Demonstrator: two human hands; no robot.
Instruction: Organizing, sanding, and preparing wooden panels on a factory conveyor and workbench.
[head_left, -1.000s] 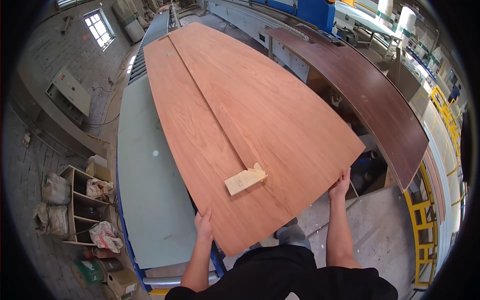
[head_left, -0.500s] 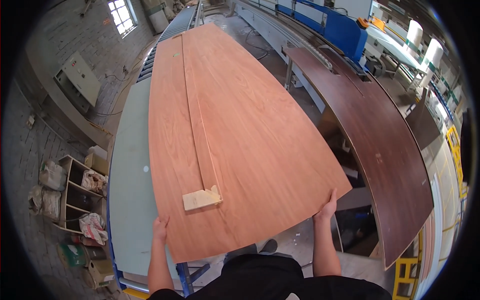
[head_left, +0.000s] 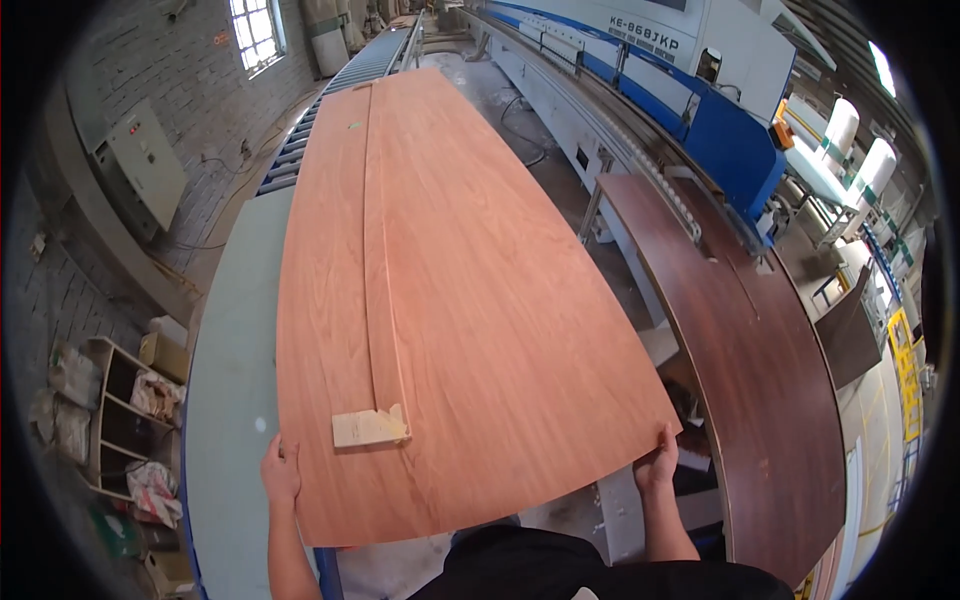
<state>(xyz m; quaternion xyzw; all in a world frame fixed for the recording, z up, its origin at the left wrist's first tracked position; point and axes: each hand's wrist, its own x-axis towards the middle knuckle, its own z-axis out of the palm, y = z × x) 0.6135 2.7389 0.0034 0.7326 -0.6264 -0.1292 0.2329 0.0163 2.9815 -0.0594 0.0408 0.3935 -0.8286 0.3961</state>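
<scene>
A large reddish wood-veneer panel (head_left: 490,300) stretches away from me, held at its near end by both hands. My left hand (head_left: 281,472) is closed on its left edge, a little above the near corner. At the near right corner, my right hand (head_left: 657,460) grips the edge with the thumb on top. Along the panel lies a long narrow wood strip (head_left: 384,300). A small pale wood block (head_left: 368,428) sits at the strip's near end. Under the panel's left side shows a pale green board (head_left: 232,340); the panel hides the rest of it.
A roller conveyor (head_left: 340,85) runs off at the far left. To my right lies a dark brown panel (head_left: 770,400), beside a long blue-and-white machine (head_left: 735,150). Shelves with bags (head_left: 112,425) stand at the left, below a grey control box (head_left: 145,170) by the wall.
My view has tilted up and shifted right, so the panel, conveyor and shelves appear lower or further left. Both hands still hold the reddish panel.
</scene>
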